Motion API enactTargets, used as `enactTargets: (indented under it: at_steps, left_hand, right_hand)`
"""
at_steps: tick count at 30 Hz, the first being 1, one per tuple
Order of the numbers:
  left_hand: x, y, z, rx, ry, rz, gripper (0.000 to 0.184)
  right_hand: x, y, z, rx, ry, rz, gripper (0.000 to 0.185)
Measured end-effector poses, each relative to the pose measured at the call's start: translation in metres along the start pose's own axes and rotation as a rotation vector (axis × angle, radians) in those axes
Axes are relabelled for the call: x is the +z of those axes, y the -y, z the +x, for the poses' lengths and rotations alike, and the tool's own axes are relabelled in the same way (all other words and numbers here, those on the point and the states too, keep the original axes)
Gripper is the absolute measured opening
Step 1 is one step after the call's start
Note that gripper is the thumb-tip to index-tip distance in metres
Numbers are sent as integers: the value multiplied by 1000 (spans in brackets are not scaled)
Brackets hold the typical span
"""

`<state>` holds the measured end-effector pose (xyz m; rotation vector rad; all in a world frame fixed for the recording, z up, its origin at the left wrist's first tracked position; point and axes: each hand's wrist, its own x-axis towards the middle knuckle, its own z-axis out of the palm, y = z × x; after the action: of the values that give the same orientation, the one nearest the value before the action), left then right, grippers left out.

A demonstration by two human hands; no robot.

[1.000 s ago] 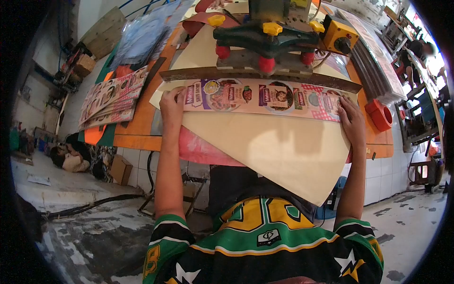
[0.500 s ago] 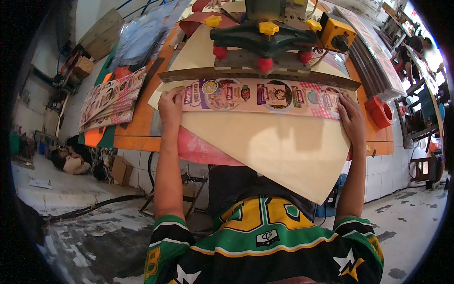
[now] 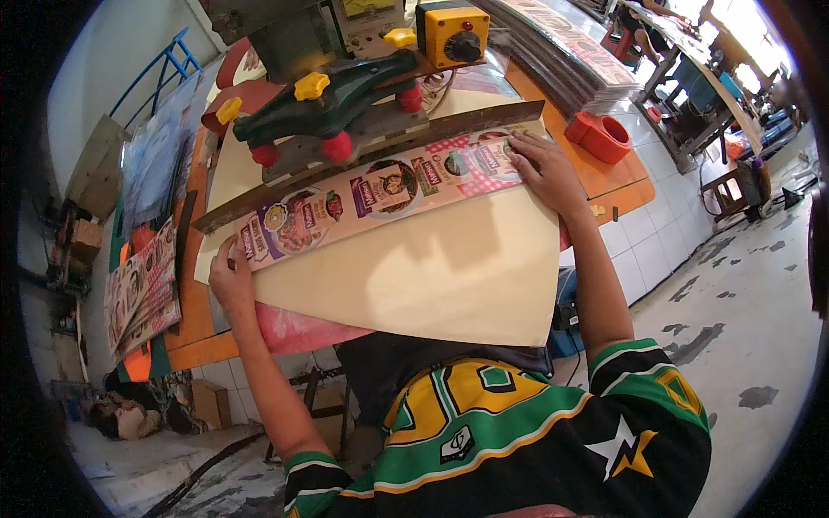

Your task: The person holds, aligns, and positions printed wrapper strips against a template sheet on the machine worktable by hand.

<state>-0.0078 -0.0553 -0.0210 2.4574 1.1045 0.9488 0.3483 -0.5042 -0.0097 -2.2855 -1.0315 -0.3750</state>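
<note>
A long printed plastic strip (image 3: 345,207) with food pictures lies along the front of a metal press bar (image 3: 380,160). It rests on a large cream sheet (image 3: 449,268). My left hand (image 3: 231,281) pinches the strip's left end, thumb at the edge. At the other end, my right hand (image 3: 548,173) holds the strip's corner, its fingers over the print and its palm on the cream sheet. Above the bar is the dark green clamp (image 3: 332,108) of a machine, with yellow knobs and red feet. A pink-red sheet (image 3: 302,328) shows under the cream one.
Printed pieces (image 3: 142,289) are stacked at the left edge of the orange table (image 3: 203,350). A red tape dispenser (image 3: 598,138) sits at the right. Behind it lies a tall stack of printed sheets (image 3: 574,52). The yellow control box (image 3: 453,36) has a black dial.
My view has turned, so the table and machine now appear slanted. Both hands stay at the strip's two ends, and the strip still lies along the bar.
</note>
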Motion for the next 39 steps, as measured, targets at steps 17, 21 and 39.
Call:
enactTargets:
  at_steps: [17,21,39]
  left_hand:
    - [-2,-1,-3,-6,37,-46,34]
    - [-2,1,-2,7,39,-53,34]
    - [-6,-6,-1,-31,68,-56,31]
  right_hand:
    - [4,0,0,-16,12,-76,42]
    - [4,2,0,7,18,-64,42]
    - [6,0,2,15,20,-12,42]
